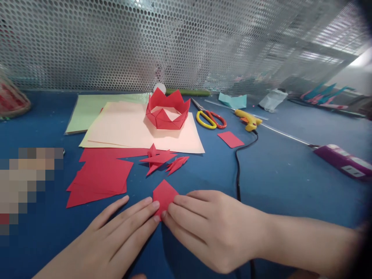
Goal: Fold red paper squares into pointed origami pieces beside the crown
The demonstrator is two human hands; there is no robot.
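Observation:
A small piece of red folded paper (pixel 165 193), pointed at its far end, lies on the blue table in front of me. My left hand (pixel 116 228) rests flat with fingers stretched out, the fingertips on the paper's left edge. From the other side, my right hand (pixel 207 226) has its thumb and fingers closed on the paper's right edge. Just beyond are several thin folded red paper pieces (pixel 158 158). Flat red paper sheets (pixel 101 176) lie to the left, past my left fingers.
A red folded paper bowl (pixel 168 121) sits on pale sheets (pixel 119 124). To its right are scissors (pixel 207 116), a yellow glue gun (pixel 249 119) with a black cord (pixel 237 166), a red paper rectangle (pixel 230 139) and a purple block (pixel 343 161). A perforated metal panel (pixel 116 46) stands behind.

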